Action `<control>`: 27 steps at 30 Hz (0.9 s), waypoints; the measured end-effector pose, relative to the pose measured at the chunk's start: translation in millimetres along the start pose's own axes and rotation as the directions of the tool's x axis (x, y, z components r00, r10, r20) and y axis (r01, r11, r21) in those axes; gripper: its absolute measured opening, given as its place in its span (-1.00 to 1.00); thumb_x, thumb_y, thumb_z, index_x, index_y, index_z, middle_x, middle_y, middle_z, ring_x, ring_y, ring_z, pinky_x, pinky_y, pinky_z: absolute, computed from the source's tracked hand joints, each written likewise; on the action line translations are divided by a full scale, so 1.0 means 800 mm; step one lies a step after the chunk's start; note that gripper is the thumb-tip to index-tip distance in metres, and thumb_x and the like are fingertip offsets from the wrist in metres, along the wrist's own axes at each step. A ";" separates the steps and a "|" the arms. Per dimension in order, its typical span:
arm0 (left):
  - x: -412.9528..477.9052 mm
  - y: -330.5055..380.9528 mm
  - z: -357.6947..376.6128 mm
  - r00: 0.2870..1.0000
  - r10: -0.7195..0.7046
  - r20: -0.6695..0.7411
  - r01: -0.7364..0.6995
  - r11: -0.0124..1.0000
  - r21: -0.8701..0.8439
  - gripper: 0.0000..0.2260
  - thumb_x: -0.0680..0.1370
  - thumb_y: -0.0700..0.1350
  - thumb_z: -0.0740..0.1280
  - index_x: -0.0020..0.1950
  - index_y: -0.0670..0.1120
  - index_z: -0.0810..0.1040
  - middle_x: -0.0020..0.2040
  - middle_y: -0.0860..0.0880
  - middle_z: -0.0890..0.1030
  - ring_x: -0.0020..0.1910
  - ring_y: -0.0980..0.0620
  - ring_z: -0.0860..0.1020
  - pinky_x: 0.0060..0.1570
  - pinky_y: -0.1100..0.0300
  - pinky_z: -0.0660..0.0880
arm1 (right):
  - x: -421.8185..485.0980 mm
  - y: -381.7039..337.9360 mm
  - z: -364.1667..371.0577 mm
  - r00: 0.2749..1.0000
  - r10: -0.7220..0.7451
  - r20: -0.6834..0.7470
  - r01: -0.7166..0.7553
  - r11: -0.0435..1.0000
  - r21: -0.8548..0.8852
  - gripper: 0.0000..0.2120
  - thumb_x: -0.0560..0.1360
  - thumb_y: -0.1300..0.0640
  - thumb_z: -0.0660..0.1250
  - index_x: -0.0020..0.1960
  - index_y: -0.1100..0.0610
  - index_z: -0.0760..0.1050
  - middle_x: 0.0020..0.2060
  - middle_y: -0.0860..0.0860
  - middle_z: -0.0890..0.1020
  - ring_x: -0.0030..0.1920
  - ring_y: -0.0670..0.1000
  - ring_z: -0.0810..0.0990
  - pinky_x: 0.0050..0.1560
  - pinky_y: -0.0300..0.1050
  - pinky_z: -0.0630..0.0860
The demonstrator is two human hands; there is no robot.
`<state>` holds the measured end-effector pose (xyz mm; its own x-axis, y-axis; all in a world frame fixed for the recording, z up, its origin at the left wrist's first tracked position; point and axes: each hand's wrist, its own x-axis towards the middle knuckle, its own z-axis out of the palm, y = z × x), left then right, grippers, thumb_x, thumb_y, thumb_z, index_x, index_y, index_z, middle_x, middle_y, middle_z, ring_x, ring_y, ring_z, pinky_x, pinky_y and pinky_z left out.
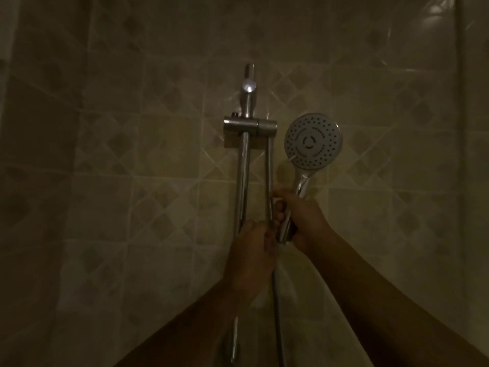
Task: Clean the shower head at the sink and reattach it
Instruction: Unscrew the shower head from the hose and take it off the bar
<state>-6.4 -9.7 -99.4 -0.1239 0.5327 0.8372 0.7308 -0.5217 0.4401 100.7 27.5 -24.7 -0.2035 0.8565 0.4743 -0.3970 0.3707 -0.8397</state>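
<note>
Shower head (313, 143) upright in right hand (304, 218), left hand (251, 250) on hose (277, 300) below.

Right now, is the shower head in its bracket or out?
Out: the right hand grips the shower head beside the bracket, apart from it.

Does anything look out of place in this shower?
The round chrome shower head with a white face is out of the steel wall bracket, held beside it by the right hand; the left hand grips its grey hose.
</note>
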 end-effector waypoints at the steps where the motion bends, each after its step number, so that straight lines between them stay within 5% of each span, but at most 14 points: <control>1: -0.016 -0.008 0.006 0.999 -0.029 0.030 0.029 0.999 -0.017 -0.89 0.60 -0.20 0.23 -0.07 -0.10 0.53 -0.09 -0.03 0.52 -0.16 0.01 0.53 -0.18 0.15 0.41 | -0.015 0.017 -0.005 1.000 0.007 0.016 -0.007 1.000 0.003 -0.73 0.50 0.02 0.43 -0.27 0.17 0.53 -0.51 0.07 0.43 -0.53 0.02 0.41 -0.47 -0.16 0.40; 4: -0.068 -0.023 0.022 0.966 -0.193 0.172 0.231 0.944 -0.238 -0.87 0.62 -0.14 0.25 -0.09 -0.04 0.56 -0.17 -0.05 0.61 -0.22 -0.03 0.58 -0.23 0.07 0.45 | -0.054 0.059 -0.019 0.998 0.033 0.051 -0.033 0.999 -0.003 -0.71 0.52 0.01 0.41 -0.33 0.10 0.59 -0.48 0.07 0.44 -0.49 0.03 0.43 -0.42 -0.13 0.40; 7: -0.123 -0.028 0.032 0.843 -0.393 0.368 0.535 0.685 -0.494 -0.82 0.56 -0.25 0.30 -0.10 0.03 0.57 -0.22 -0.08 0.66 -0.37 -0.02 0.59 -0.37 0.08 0.52 | -0.088 0.096 -0.035 0.994 0.093 0.051 -0.091 0.995 -0.034 -0.74 0.53 0.03 0.41 -0.30 0.10 0.61 -0.46 0.06 0.47 -0.48 0.01 0.46 -0.44 -0.15 0.42; 9: -0.161 -0.032 0.037 0.805 -0.437 0.400 0.593 0.579 -0.560 -0.78 0.51 -0.34 0.30 0.01 -0.06 0.60 -0.13 -0.14 0.69 -0.33 -0.07 0.63 -0.36 0.05 0.57 | -0.114 0.121 -0.045 0.991 0.135 0.018 -0.133 0.989 -0.065 -0.79 0.50 0.05 0.43 -0.23 0.15 0.63 -0.44 0.07 0.52 -0.45 0.03 0.51 -0.41 -0.11 0.47; 13: -0.222 -0.038 0.028 0.758 -0.419 0.499 0.651 0.442 -0.617 -0.65 0.36 -0.20 0.30 0.14 -0.11 0.59 -0.05 -0.16 0.71 -0.12 -0.10 0.69 -0.30 0.07 0.61 | -0.171 0.170 -0.060 0.972 0.211 -0.099 -0.224 0.964 -0.141 -0.73 0.46 0.05 0.46 -0.06 0.27 0.65 -0.32 0.10 0.63 -0.32 0.07 0.60 -0.25 -0.03 0.53; 18: -0.282 -0.027 0.018 0.643 -0.358 0.677 0.752 0.463 -0.469 -0.50 0.37 -0.19 0.43 0.31 -0.12 0.49 -0.05 -0.09 0.70 -0.10 -0.08 0.68 -0.22 0.11 0.58 | -0.244 0.210 -0.082 0.948 0.310 -0.066 -0.317 0.937 -0.147 -0.67 0.48 -0.03 0.44 -0.01 0.26 0.66 -0.27 0.12 0.69 -0.25 0.09 0.68 -0.20 -0.05 0.59; 24: -0.336 0.023 0.012 0.620 -0.310 0.721 0.739 0.539 -0.404 -0.48 0.49 -0.39 0.39 0.40 -0.09 0.42 0.12 -0.17 0.66 0.08 -0.17 0.65 0.00 -0.03 0.60 | -0.314 0.222 -0.114 0.942 0.336 0.002 -0.328 0.920 -0.214 -0.45 0.36 -0.24 0.44 -0.03 0.27 0.62 -0.27 0.11 0.69 -0.22 0.06 0.70 -0.22 -0.11 0.61; 27: -0.360 0.049 0.011 0.603 -0.335 0.724 0.770 0.482 -0.418 -0.47 0.48 -0.38 0.40 0.40 -0.04 0.43 0.10 -0.16 0.65 0.06 -0.14 0.64 -0.06 -0.01 0.59 | -0.342 0.223 -0.130 0.942 0.325 0.081 -0.303 0.930 -0.209 -0.65 0.41 -0.25 0.41 -0.03 0.02 0.65 -0.23 0.01 0.71 -0.15 0.03 0.71 -0.15 -0.06 0.60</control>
<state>63.3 -177.8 -326.2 0.1662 0.9785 0.1224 -0.0240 -0.1201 0.9925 178.6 -103.6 -332.2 -0.3929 0.8986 0.1955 -0.1208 0.1603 -0.9797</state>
